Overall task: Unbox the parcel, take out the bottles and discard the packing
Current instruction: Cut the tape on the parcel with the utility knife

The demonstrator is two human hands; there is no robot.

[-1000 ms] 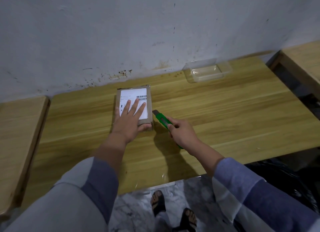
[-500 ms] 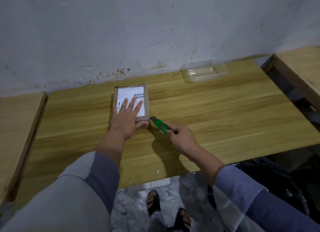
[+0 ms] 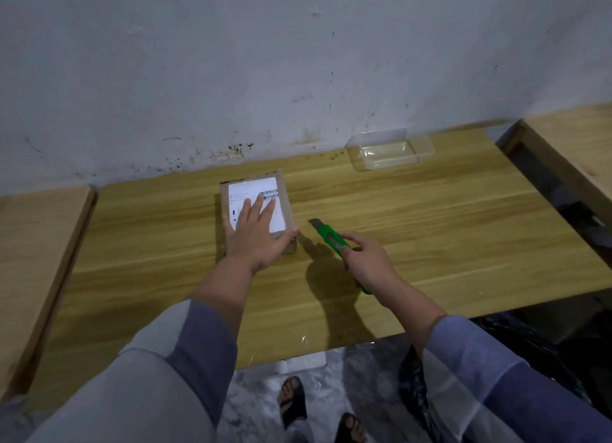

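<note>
A small brown cardboard parcel (image 3: pixel 285 191) with a white shipping label lies flat on the wooden table (image 3: pixel 414 227), closed. My left hand (image 3: pixel 256 237) rests flat on its near half, fingers spread over the label, thumb hooked at the near right corner. My right hand (image 3: pixel 367 263) grips a green utility knife (image 3: pixel 329 237) with its blade out, pointing up-left. The blade tip sits a short gap to the right of the parcel, not touching it. No bottles are visible.
An empty clear plastic container (image 3: pixel 389 151) stands at the back right by the wall. Separate wooden tables sit at the left (image 3: pixel 36 244) and far right (image 3: pixel 576 138). A black plastic bag (image 3: pixel 516 336) lies below the table's right front edge. My sandalled feet show underneath.
My right hand and the knife have drawn back to the right, opening a gap from the parcel's near right corner. My left hand stays flat on the parcel.
</note>
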